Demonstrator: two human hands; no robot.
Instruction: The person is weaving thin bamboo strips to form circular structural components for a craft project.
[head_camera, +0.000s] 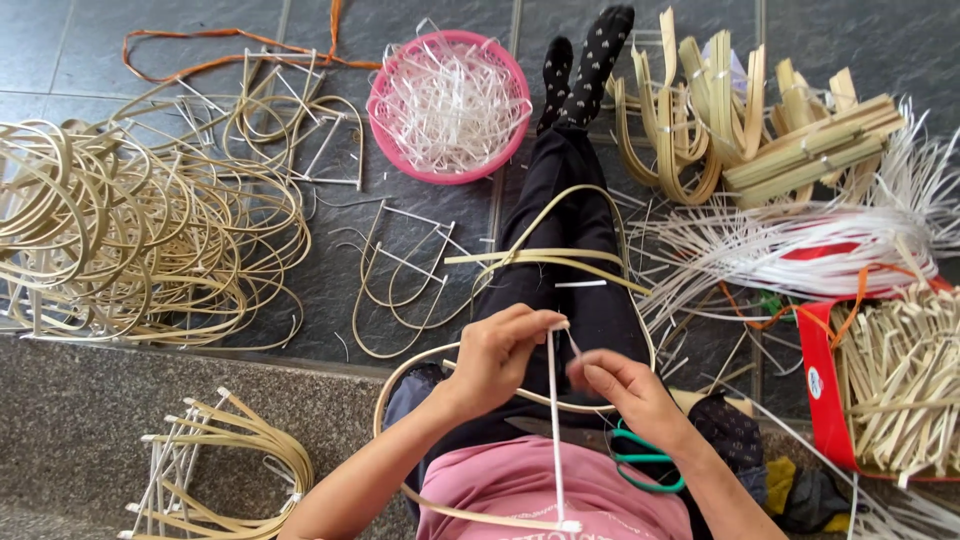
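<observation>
My left hand (497, 352) is pinched shut at the top of a white plastic strip (554, 420), right where it meets the bent cane hoop (430, 365) lying across my lap at the lower middle of the frame. My right hand (625, 385) is closed too, its fingertips nipping the loose end of the strip just beside the left thumb. The strip runs straight down to the hoop's near rim by my pink shirt. By my reckoning I am in the middle of tying the strip to the hoop, and the next move calls for keeping tension with the left while the right wraps or knots the end tightly.

Green-handled scissors (645, 462) lie on my lap under the right wrist, close enough to snag. Further out on the floor, loose cane loops (400, 285) sit left of my legs, a big pile of cane hoops (130, 235) fills the left, a pink basket (385, 125) of white strips is at upper middle, and a bundle of white strips (800, 250) lies right.
</observation>
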